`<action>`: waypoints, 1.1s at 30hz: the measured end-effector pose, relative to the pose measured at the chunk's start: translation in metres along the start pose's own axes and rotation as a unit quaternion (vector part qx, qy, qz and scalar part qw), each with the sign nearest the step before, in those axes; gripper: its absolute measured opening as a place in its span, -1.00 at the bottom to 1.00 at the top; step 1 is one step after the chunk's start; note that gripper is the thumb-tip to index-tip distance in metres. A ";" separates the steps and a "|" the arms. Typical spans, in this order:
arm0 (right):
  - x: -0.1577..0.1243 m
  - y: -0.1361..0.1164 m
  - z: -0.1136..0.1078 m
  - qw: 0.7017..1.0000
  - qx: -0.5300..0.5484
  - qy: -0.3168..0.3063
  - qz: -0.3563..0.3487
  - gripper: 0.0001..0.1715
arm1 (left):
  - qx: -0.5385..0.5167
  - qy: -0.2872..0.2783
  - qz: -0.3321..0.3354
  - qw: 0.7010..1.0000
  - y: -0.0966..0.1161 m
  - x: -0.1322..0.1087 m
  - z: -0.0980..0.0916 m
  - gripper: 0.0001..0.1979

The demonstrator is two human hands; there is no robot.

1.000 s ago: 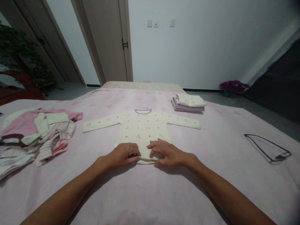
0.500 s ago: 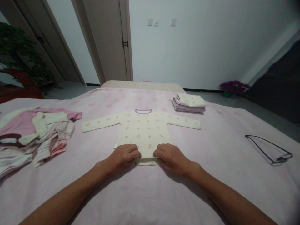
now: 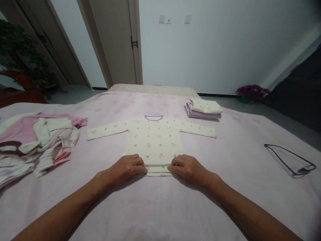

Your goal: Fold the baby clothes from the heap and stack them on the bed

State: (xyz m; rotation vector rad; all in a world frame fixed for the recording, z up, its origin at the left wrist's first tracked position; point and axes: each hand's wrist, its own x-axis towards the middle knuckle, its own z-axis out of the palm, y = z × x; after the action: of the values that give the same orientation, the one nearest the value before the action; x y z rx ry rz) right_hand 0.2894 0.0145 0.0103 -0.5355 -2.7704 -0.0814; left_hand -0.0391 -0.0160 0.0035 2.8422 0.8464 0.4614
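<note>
A cream long-sleeved shirt [image 3: 155, 137] with small printed motifs and a purple neckline lies flat, its sleeves spread to both sides and its collar away from me. My left hand [image 3: 130, 167] pinches the left part of its bottom hem, fingers curled. On the right part of the hem, my right hand [image 3: 187, 167] grips in the same way. Between the hands the hem shows layered edges. My fingers hide the hem's two corners.
A loose heap of pink, white and striped clothes [image 3: 50, 134] lies at the left. Folded clothes [image 3: 204, 108] are stacked at the back right. A black wire frame [image 3: 288, 160] rests on the right of the pink flowered cover [image 3: 160, 207].
Both hands have shifted slightly apart along the hem. A second layer edge now shows between them. The view has tilted slightly.
</note>
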 end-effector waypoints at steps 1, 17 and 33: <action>-0.003 0.002 0.001 1.000 0.004 0.007 -0.002 -0.79 | -0.012 -0.001 0.001 1.000 0.000 -0.001 -0.001 -0.81; -0.016 0.005 0.004 0.997 0.071 0.044 -0.004 -0.77 | -0.049 0.032 -0.028 0.998 0.009 0.002 -0.004 -0.83; -0.037 0.011 -0.011 0.998 0.062 0.000 0.020 -0.65 | 0.093 -0.021 -0.037 0.995 0.031 0.014 0.003 -0.79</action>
State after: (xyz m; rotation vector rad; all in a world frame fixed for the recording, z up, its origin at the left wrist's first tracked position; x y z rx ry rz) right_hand 0.3288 0.0100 0.0093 -0.5579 -2.7400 0.0985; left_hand -0.0112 -0.0344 0.0115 2.9616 1.0336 0.3275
